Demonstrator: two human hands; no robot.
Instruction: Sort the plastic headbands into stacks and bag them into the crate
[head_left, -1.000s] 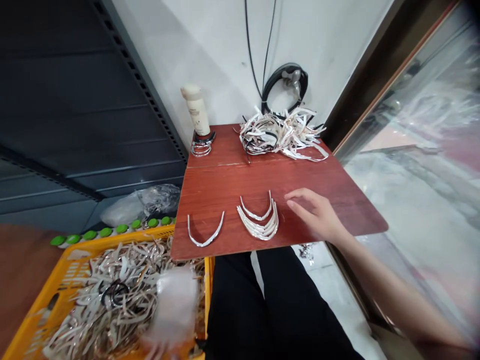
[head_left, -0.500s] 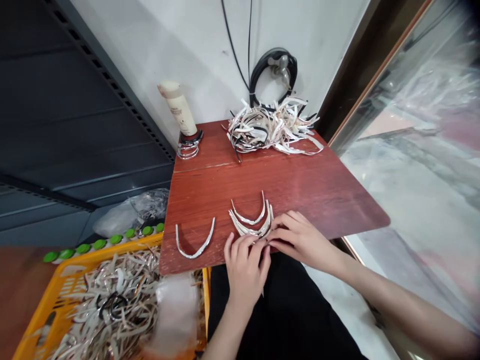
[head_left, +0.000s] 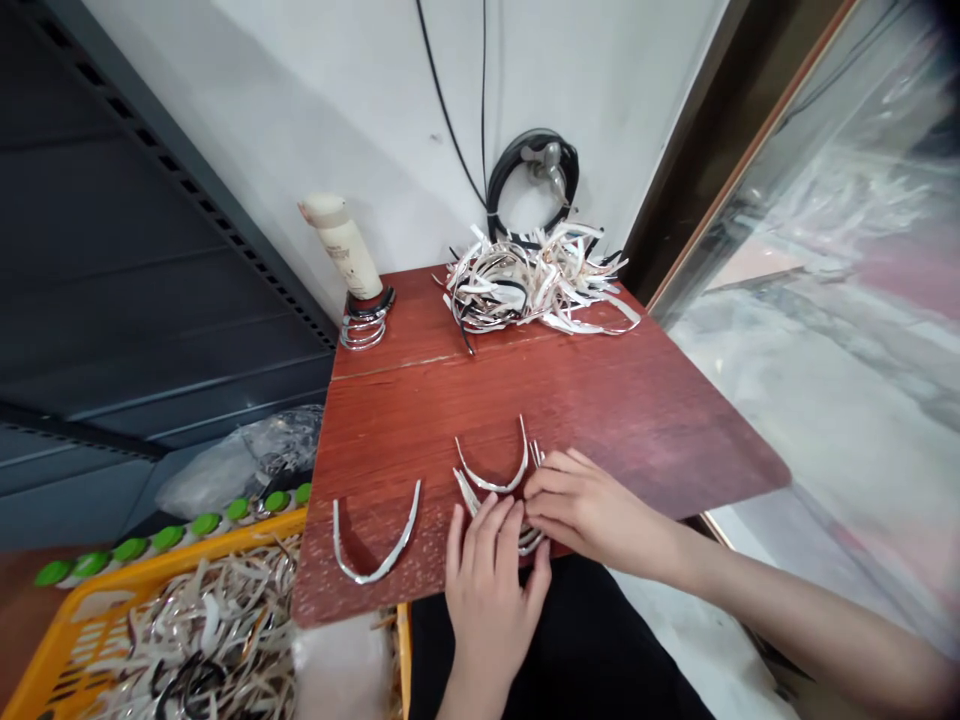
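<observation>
A small bundle of white and silvery U-shaped strips point(head_left: 466, 490) lies at the front edge of the red-brown tabletop, partly covered by my hands. My left hand point(head_left: 487, 585) holds the bundle from the front, its fingers over the left side and curve, thumb to the right. With bent fingers my right hand point(head_left: 592, 510) grips the bundle's right side; its fingertips are partly hidden. Just behind the bundle rests a single U-shaped strip point(head_left: 495, 483). Another curved strip point(head_left: 375, 575) lies apart to the left, its ends pointing away from me.
At the table's back are a tangled heap of strips point(head_left: 525, 285), a black cable coil point(head_left: 495, 185) and a cream bottle point(head_left: 349, 255) by stacked shiny rings point(head_left: 364, 332). A yellow crate point(head_left: 82, 625) full of strips stands lower left, beside green-capped containers point(head_left: 169, 538). Glass borders the right.
The view has tilted up, so everything sits lower in the picture. My hands have shifted on the bundle, my right hand now further over its right side. The separate strips stay put.
</observation>
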